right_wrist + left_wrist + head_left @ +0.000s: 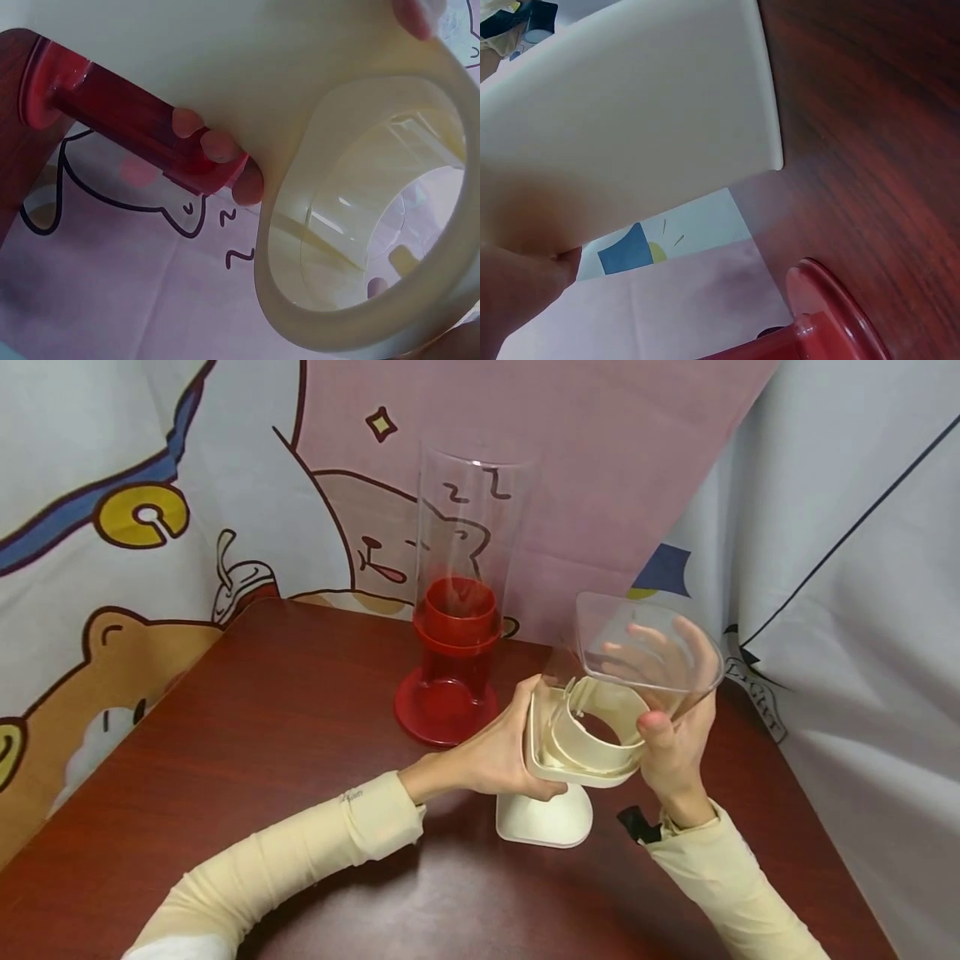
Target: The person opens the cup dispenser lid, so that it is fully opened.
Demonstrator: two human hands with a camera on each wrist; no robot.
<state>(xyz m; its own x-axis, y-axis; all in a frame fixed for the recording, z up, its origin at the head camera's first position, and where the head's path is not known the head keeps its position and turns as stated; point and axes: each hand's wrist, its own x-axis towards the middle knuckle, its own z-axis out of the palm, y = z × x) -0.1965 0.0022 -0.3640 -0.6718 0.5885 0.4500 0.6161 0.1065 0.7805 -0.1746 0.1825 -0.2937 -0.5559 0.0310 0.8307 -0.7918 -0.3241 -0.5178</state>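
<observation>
Over a reddish-brown table point(255, 727), the left hand point(498, 752) grips a cream plastic pedestal point(543, 817) (round-based red stand point(453, 660) beyond its fingers), the right hand point(678, 756) a clear squarish container point(648, 647).

Fingers point(521, 292) against cream stand point(645, 97), lower left; red base point(829, 315) on brown tabletop point(877, 150).

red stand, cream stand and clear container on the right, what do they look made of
Red stand: probably glossy plastic, from its bright highlights. Cream stand: likely satin plastic, opaque with thin, smooth walls. Clear container: smooth plastic or glass, hard to tell which; the right hand shows through it.
</observation>
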